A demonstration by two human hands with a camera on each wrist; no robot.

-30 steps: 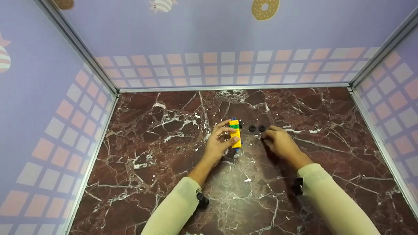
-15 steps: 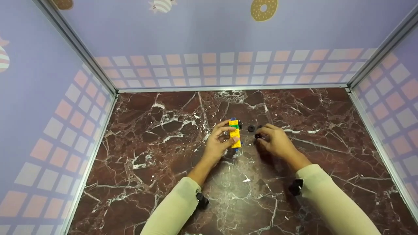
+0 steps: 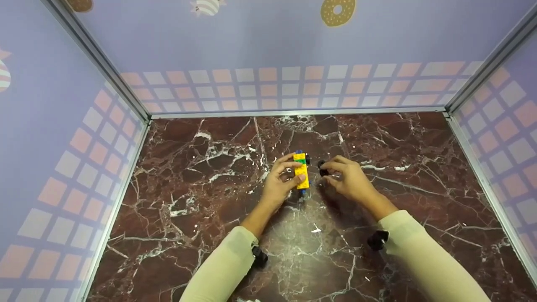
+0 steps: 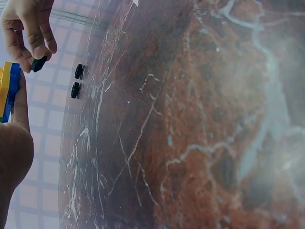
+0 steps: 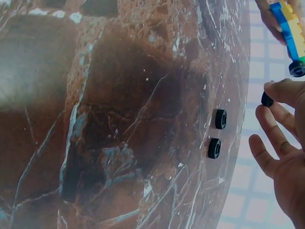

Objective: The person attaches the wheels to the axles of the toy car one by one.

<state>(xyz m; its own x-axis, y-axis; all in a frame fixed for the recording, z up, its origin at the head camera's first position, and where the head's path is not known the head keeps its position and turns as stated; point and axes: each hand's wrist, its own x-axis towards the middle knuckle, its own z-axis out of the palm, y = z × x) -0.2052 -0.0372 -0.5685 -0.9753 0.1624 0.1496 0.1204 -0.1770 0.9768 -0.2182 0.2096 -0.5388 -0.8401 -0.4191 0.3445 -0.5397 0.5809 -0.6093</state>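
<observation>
A toy car of yellow, green and blue building bricks [image 3: 301,171] is held in my left hand [image 3: 275,186], thumb on its near part and fingers along its left side. One black wheel [image 5: 297,69] sits on the car's right side near the far end. Just right of the car, my right hand [image 3: 353,180] pinches another black wheel [image 5: 267,99] between thumb and fingers, apart from the car. Two loose black wheels [image 5: 220,119] stand out on the tabletop in the right wrist view; in the head view my right fingers partly hide them.
The dark red marble-patterned table [image 3: 201,235] has white veins and small pale specks. Purple walls [image 3: 268,46] with checked borders enclose its back and sides. A dark wrist camera [image 3: 260,256] sits at the left sleeve, another camera [image 3: 378,240] at the right.
My right hand has moved left with the pinched wheel, from beyond the loose wheels to close beside the car. My left hand keeps its hold on the car, nearly still.
</observation>
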